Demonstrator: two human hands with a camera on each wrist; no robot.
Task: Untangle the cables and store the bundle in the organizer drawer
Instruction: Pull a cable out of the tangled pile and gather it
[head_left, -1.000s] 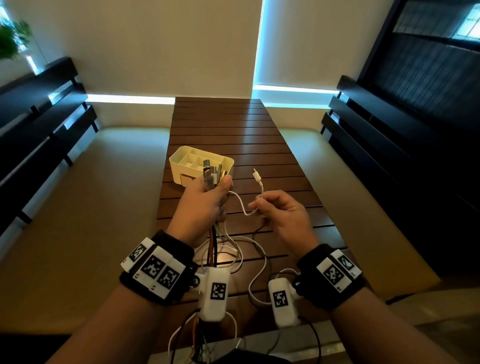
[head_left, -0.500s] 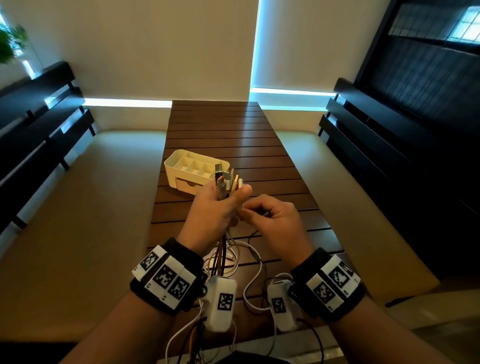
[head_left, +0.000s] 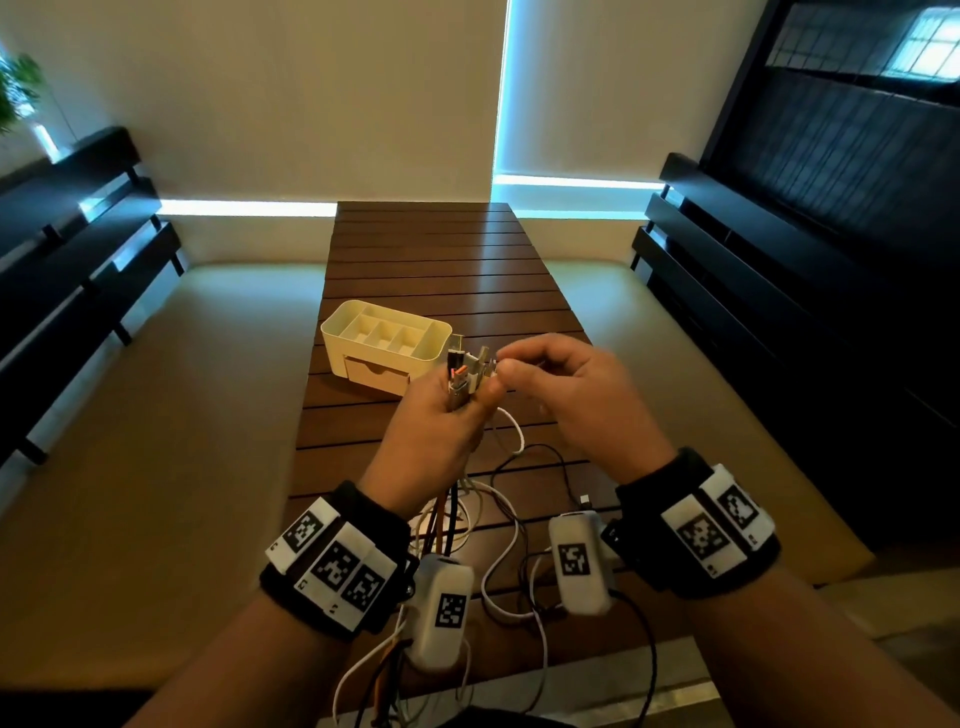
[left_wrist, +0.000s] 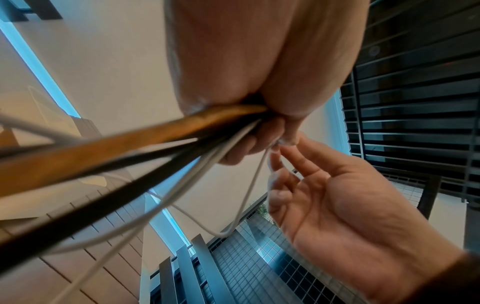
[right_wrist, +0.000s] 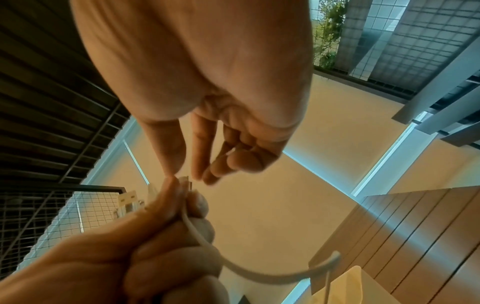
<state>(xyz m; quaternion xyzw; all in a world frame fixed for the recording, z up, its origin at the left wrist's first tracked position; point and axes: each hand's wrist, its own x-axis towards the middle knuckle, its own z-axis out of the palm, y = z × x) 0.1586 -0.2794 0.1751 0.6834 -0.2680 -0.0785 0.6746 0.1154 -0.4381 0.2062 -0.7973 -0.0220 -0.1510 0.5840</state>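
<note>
Left hand (head_left: 441, 421) grips cable ends (head_left: 467, 371) bunched for bundling; right hand (head_left: 576, 395) pinches white cable (right_wrist: 249, 269) plug into bunch.

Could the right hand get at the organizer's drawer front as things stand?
Probably not directly: the left hand, gripping the cable bundle, sits between the right hand and the drawer front of the organizer. It would have to reach around.
</note>
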